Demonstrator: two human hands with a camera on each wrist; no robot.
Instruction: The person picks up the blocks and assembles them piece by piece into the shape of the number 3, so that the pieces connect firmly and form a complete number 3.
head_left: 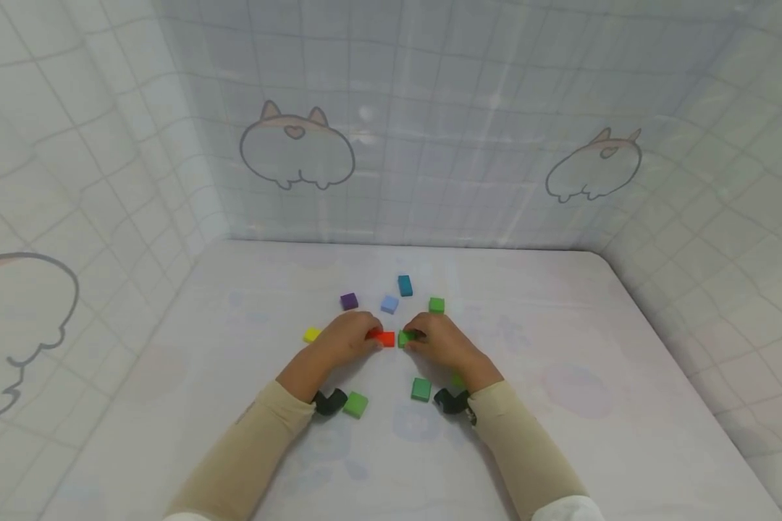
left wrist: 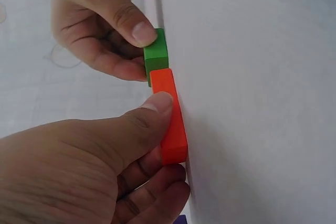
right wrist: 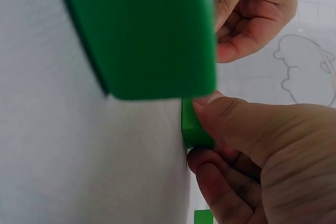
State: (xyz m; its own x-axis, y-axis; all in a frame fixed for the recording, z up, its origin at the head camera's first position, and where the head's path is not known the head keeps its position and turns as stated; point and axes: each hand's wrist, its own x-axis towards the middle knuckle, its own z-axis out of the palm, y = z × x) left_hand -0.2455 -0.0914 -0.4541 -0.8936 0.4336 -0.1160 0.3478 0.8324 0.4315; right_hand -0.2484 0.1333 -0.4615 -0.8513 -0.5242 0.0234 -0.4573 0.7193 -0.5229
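A red block [head_left: 386, 339] lies on the table, pinched between the thumb and fingers of my left hand [head_left: 348, 338]. Opposite it, my right hand [head_left: 439, 340] pinches a green block [head_left: 402, 339] by thumb and fingers. In the head view a small gap separates the two blocks, which lie roughly in line. From the left wrist, the red block [left wrist: 169, 121] appears long and narrow, its end close to the green block [left wrist: 156, 51]. In the right wrist view, a large near green block [right wrist: 142, 35] hides the red one and part of the held green block [right wrist: 194, 132].
Beyond the hands lie a purple block [head_left: 349, 301], a light blue block [head_left: 389, 305], a teal block [head_left: 405, 286] and a green block [head_left: 436, 305]. A yellow block [head_left: 311, 335] sits left. Nearer are green blocks [head_left: 421, 389], one beside the left wrist. Patterned curtains surround the white table [head_left: 534, 304].
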